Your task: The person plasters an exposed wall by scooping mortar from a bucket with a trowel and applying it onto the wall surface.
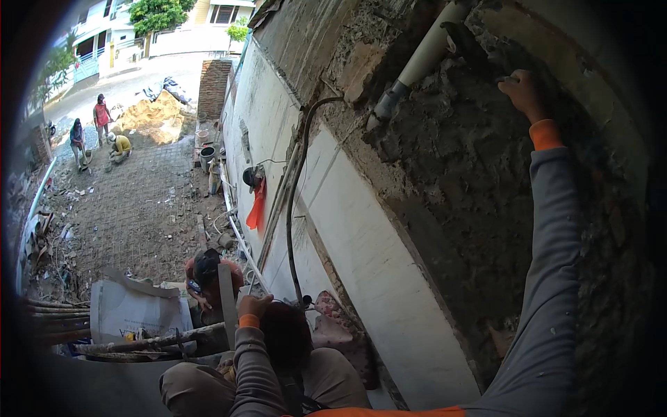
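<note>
My right arm is stretched up to the far right, against a wall coated in rough wet grey mortar [451, 139]. The right hand [524, 94] is closed round the handle of a trowel, whose dark blade [467, 50] lies close to the mortar beside a grey pipe [431, 45]. Low in the middle, my left hand [256, 306] is closed at a long flat grey board [227, 306] held upright. Its grip is partly hidden behind the fingers. Beneath this hand, between my knees, is a dark round shape [285, 333] that I cannot make out.
Below me a person in a dark cap [207, 267] is beside a white sack [139, 309] and wooden poles [149, 344]. A black hose [293, 208] runs down the white wall [368, 222]. Several people stand or crouch near a sand heap [156, 115] and steel mesh [132, 187].
</note>
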